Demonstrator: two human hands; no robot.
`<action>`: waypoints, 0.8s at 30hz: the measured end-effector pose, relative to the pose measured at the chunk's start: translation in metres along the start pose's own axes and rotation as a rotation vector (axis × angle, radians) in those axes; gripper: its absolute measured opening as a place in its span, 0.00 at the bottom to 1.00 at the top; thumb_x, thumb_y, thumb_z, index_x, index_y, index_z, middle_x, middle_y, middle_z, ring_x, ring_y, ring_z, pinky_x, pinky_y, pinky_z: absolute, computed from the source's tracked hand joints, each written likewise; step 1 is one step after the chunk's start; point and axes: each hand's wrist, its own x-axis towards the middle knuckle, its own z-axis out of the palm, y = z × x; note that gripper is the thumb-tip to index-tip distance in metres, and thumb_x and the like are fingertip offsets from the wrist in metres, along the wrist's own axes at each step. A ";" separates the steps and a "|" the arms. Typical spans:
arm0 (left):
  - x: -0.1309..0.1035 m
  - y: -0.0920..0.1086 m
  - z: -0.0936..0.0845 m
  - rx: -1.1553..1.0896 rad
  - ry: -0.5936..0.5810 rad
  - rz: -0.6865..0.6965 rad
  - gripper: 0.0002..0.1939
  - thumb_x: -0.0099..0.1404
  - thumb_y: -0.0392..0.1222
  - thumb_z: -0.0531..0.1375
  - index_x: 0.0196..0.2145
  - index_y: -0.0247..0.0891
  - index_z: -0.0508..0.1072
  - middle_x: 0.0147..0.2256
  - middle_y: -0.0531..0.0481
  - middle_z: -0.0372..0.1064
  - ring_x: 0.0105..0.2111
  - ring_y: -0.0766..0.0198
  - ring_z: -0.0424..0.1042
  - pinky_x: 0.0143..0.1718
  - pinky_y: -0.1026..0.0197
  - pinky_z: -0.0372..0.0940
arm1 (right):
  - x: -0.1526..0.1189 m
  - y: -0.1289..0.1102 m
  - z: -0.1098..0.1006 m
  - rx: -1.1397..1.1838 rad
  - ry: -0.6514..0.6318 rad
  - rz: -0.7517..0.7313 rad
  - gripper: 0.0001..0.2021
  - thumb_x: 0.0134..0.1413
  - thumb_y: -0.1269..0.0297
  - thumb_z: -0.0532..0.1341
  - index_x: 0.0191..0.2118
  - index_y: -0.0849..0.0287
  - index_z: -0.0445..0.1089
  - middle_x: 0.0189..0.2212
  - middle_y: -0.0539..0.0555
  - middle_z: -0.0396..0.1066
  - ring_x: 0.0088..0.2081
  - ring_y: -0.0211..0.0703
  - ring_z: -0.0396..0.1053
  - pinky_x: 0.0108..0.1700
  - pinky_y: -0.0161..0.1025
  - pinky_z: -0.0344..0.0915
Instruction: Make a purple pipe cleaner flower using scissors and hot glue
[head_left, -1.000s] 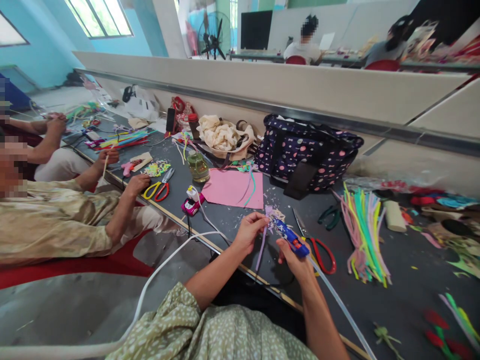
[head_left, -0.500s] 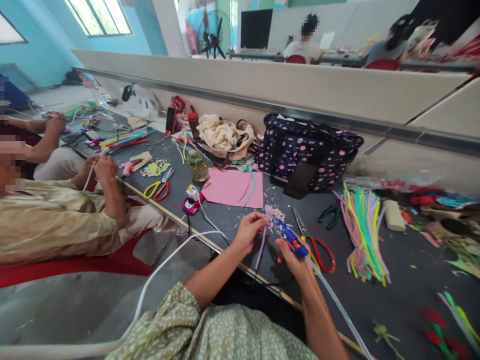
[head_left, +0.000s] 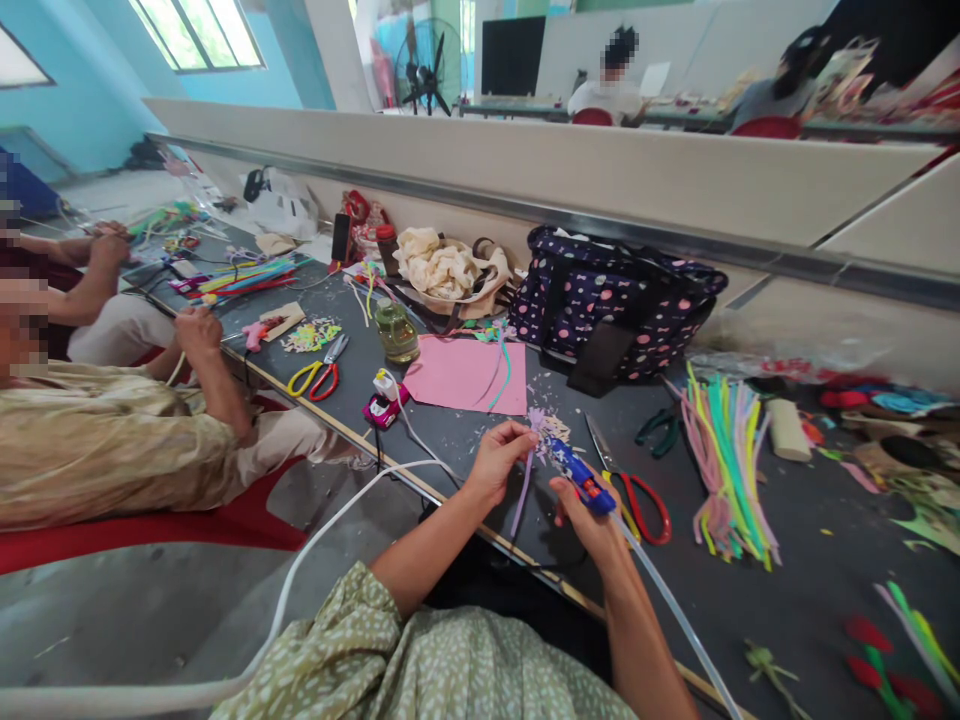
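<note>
My left hand point(head_left: 496, 463) is closed in a pinch on a purple pipe cleaner point(head_left: 521, 495), whose lower length hangs down over the table. Wrapped around a blue glue gun point(head_left: 576, 470) is my right hand point(head_left: 589, 520), with a long clear glue stick point(head_left: 675, 610) running out of the gun's back end. The gun's nozzle end points at the pinched piece, very near my left fingertips; whether they touch I cannot tell. Scissors with red and yellow handles point(head_left: 646, 508) lie just right of the gun. Small cut scraps point(head_left: 556, 430) are scattered beyond my hands.
A pink sheet point(head_left: 469, 375), a glass jar point(head_left: 396, 335) and a power socket point(head_left: 384, 400) lie ahead. Bundled pipe cleaners point(head_left: 731, 470), green-handled pliers point(head_left: 658, 428) and a dotted bag point(head_left: 615, 305) are to the right. A white cable point(head_left: 300, 555) crosses at left, near a seated co-worker point(head_left: 127, 430).
My hands, the glue gun and the purple pipe cleaner stay almost still. At left, the nearest co-worker's hands have shifted slightly.
</note>
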 end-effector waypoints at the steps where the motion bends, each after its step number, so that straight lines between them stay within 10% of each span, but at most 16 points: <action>1: 0.000 0.000 0.000 0.002 0.000 0.006 0.13 0.48 0.46 0.69 0.27 0.34 0.74 0.23 0.55 0.66 0.22 0.74 0.60 0.26 0.68 0.55 | 0.000 0.000 0.000 0.001 -0.002 0.001 0.20 0.42 0.43 0.66 0.28 0.56 0.65 0.10 0.45 0.61 0.13 0.38 0.60 0.18 0.37 0.60; 24: 0.006 0.003 -0.010 -0.045 0.075 -0.021 0.14 0.47 0.45 0.70 0.25 0.34 0.72 0.21 0.56 0.63 0.20 0.75 0.58 0.24 0.69 0.54 | 0.005 -0.008 -0.024 0.075 0.031 0.009 0.17 0.44 0.48 0.66 0.29 0.57 0.67 0.17 0.48 0.67 0.18 0.38 0.65 0.21 0.35 0.62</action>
